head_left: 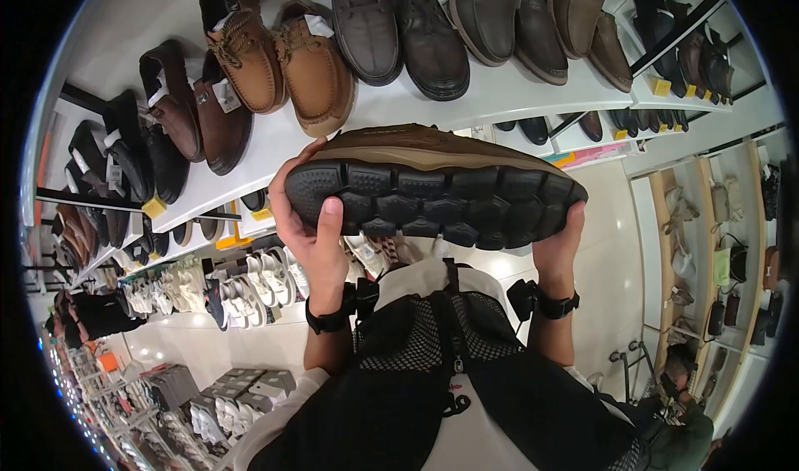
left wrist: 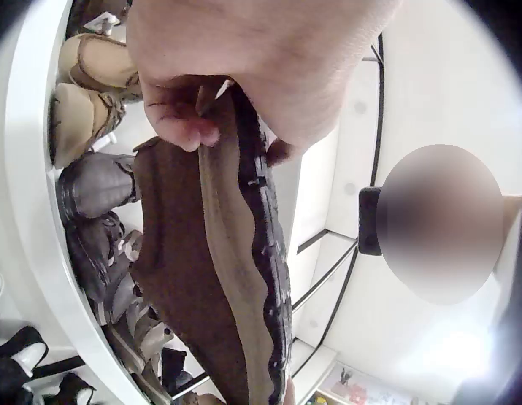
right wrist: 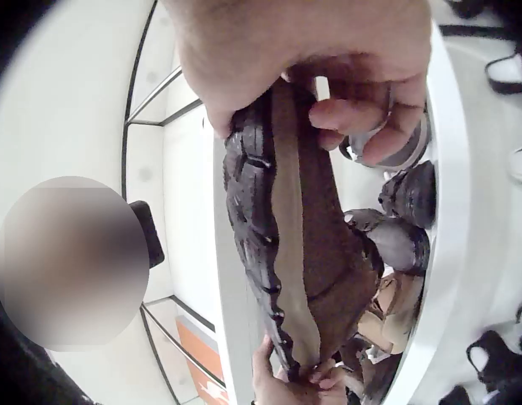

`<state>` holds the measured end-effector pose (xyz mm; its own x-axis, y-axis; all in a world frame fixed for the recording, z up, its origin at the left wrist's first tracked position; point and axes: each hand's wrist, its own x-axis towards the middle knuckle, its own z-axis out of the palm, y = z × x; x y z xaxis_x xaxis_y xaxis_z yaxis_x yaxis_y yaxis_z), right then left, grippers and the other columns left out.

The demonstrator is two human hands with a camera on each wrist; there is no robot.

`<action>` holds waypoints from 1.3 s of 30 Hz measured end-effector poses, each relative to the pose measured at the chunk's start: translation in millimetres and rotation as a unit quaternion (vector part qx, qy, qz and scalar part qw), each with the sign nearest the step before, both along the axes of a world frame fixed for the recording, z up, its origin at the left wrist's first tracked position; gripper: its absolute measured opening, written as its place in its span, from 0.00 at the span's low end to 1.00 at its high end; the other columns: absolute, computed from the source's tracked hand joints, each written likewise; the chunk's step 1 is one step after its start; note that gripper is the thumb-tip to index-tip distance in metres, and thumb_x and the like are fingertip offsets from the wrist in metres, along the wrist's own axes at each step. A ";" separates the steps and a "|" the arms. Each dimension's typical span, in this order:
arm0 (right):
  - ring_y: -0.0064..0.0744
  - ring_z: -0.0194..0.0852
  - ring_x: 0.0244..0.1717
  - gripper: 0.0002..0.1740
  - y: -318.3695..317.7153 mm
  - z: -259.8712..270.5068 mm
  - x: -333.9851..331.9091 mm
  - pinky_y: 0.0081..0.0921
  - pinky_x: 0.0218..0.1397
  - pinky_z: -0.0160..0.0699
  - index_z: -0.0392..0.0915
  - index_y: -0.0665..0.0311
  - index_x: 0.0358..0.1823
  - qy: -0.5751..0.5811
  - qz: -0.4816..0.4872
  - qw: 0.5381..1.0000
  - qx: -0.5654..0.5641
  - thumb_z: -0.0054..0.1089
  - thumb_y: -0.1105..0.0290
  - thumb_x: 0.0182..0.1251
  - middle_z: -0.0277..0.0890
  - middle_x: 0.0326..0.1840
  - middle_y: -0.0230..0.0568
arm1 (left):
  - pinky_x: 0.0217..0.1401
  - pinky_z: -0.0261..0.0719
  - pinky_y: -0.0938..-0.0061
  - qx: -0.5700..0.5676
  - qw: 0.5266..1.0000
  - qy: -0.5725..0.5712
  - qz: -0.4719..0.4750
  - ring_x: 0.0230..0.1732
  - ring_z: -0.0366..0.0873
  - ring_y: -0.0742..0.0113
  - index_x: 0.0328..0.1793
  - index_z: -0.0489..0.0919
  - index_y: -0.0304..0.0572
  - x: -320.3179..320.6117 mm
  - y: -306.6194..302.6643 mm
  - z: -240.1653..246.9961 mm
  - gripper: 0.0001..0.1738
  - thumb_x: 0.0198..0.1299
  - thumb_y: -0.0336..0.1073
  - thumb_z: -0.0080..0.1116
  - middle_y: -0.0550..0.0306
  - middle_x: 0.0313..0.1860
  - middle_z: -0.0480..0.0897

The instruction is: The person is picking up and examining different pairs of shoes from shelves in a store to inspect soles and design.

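A brown shoe is held up on its side, its black lugged sole facing the head camera and a tan midsole band above it. My left hand grips one end, the thumb pressed flat on the sole and the fingers behind. The opposite end is pinched by my right hand, with the thumb at the sole's edge. In the left wrist view, curled fingertips rest against the brown upper. The right wrist view shows a ring on one finger and fingers bent over the upper's side.
Just beyond the held shoe runs a white shelf bearing several shoes, among them a tan lace-up pair. White sneakers stand lower at left. Bag shelves line the right side, where another person is near.
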<state>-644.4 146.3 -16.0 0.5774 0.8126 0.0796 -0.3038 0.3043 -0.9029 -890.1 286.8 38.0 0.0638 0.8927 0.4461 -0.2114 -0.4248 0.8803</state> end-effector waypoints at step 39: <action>0.34 0.61 0.65 0.45 11.3 39.8 -20.7 0.33 0.68 0.60 0.51 0.63 0.70 0.000 -0.041 0.990 0.134 0.66 0.57 0.57 0.61 0.65 0.46 | 0.65 0.66 0.65 -0.070 0.981 -0.116 -0.143 0.58 0.69 0.59 0.66 0.55 0.46 -18.4 -9.3 -4.6 0.40 0.47 0.34 0.63 0.51 0.57 0.67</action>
<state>-665.1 157.6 23.8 0.6409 0.7125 0.2856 -0.2676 0.5561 -0.7868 -908.5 277.4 33.4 0.2314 0.9064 0.3533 -0.5048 -0.1986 0.8401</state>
